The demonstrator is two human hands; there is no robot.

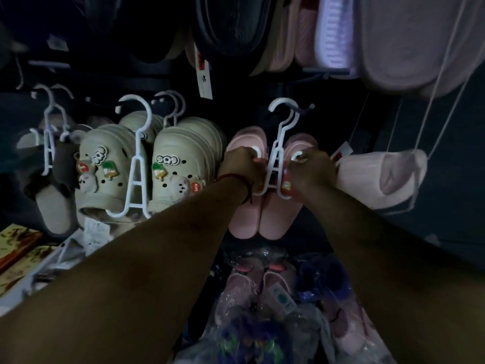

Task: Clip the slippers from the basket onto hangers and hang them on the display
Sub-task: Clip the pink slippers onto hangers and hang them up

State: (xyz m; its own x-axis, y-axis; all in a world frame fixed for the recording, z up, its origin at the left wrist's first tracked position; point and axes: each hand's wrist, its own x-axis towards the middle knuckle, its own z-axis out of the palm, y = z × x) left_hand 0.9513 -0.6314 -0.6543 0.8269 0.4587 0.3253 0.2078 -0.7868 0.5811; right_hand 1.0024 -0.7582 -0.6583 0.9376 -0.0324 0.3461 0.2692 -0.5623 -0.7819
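A pair of pink slippers (262, 219) hangs toes-down on a white plastic hanger (278, 143), whose hook sits over a dark display peg (305, 109). My left hand (242, 166) grips the left pink slipper beside the hanger's frame. My right hand (312, 170) grips the right pink slipper on the hanger's other side. Below, more pink slippers wrapped in clear plastic (265, 292) lie in a pile; the basket itself is hidden under the bags.
Beige clogs with charms (110, 169) hang on white hangers to the left, with dark slippers (49, 179) beyond them. A white slipper (380, 177) hangs to the right. Rows of slippers (341, 35) hang overhead. Flat boxes (18, 248) lie at lower left.
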